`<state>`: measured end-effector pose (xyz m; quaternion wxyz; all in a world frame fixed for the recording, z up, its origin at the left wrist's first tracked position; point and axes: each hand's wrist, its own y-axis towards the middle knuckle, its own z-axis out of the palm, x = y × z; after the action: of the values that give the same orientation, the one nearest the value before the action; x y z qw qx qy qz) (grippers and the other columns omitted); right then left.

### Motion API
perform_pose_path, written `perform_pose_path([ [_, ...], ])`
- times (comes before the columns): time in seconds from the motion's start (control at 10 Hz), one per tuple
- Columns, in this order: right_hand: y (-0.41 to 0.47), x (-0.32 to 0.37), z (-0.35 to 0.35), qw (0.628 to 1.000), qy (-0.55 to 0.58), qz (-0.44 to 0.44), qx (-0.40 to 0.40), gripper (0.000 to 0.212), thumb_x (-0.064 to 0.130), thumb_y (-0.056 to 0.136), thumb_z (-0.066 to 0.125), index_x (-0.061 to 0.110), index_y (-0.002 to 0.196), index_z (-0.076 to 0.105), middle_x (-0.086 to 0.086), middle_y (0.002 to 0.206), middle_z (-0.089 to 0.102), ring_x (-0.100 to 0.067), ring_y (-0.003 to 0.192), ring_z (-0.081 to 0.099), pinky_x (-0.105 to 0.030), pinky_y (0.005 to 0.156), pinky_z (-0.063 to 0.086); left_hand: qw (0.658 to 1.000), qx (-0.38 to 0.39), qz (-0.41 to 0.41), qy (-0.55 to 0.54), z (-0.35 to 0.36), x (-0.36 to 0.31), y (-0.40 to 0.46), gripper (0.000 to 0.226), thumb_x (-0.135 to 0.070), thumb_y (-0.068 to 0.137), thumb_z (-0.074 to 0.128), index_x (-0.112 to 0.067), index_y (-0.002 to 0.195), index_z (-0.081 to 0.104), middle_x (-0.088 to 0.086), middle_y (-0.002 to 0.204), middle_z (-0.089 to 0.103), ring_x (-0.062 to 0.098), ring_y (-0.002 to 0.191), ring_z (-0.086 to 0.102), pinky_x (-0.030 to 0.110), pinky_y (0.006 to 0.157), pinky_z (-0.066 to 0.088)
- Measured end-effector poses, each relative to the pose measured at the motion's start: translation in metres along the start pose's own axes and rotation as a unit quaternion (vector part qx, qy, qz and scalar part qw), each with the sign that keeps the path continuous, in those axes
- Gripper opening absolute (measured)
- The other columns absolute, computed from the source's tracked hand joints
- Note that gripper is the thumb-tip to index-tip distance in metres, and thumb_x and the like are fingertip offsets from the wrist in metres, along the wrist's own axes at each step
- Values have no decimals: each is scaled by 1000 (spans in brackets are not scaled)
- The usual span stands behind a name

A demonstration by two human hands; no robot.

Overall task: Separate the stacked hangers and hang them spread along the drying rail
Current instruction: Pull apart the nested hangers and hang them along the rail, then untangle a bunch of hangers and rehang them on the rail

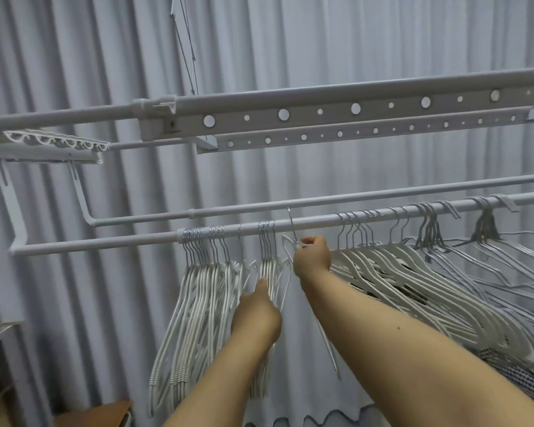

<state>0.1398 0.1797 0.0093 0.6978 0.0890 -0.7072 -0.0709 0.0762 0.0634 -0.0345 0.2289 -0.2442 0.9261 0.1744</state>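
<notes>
Two bare forearms reach up from the bottom edge toward a pale, smooth drying rail (305,224). The right hand (312,257) has its fingers curled tight around the thin wire neck of a single hanger (291,238), whose metal hook rises just above the fingers and sits over the rail; its white arm drops below the wrist as a slim straight rod. The left hand (256,312) is lower, thumb pointing up, pressed against a small cluster of white hangers (268,257); its fingers are hidden behind the hand, so whether they clasp the cluster cannot be told.

Left of those fingers hangs a dense pack of white hangers (195,309), their silver hooks crowded side by side on the rail and their ribbed, rounded arms falling steeply in close parallel curves. Right of the gripping fingers, a fanned row of white hangers (429,288) slants away with broad, smooth shoulders overlapping, and beyond it thinner grey wire hangers (487,266) bunch in tangled groups.

Above the fingers run a second plain bar (352,197) and a flat perforated beam (321,110) dotted with round holes. Softly pleated grey curtain (105,72) fills the background.
</notes>
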Motion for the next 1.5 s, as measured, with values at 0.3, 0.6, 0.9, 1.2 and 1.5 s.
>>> perform_pose_path([
  [0.3,-7,-8,-11,990,-120,-49,63,24,10,91,50,9,110,64,-9,111,66,-27,102,59,-32,82,47,997,-67,17,39,-16,-17,-8,41,-11,93,41,-9,134,46,20,143,39,39,131,38,42,102,39],
  [0.6,10,-3,-93,976,-165,-57,-127,13,13,90,44,19,97,53,-4,105,63,-26,92,57,-32,75,42,967,-125,186,-124,-2,-84,-19,39,-6,94,43,-10,129,58,6,130,58,20,119,53,19,92,35],
  [0.9,35,-20,-149,911,-401,-74,-54,31,19,89,44,19,105,70,-8,113,65,-31,105,58,-35,82,49,960,65,214,-168,41,-144,-17,42,-11,96,39,-19,133,56,1,133,60,18,122,54,30,99,42],
  [1.2,43,-12,-182,917,-355,-89,158,40,3,92,40,16,117,69,-6,140,53,-25,130,46,-33,107,38,941,125,-14,-313,68,-185,1,39,-13,91,41,-6,126,57,1,67,46,14,59,41,28,62,36],
  [1.5,55,-29,-184,928,-300,-46,217,35,10,91,44,15,117,67,-7,124,64,-24,117,58,-30,92,45,949,105,-139,-262,96,-191,7,38,-2,90,43,-5,127,51,17,97,63,30,90,65,43,87,54],
])
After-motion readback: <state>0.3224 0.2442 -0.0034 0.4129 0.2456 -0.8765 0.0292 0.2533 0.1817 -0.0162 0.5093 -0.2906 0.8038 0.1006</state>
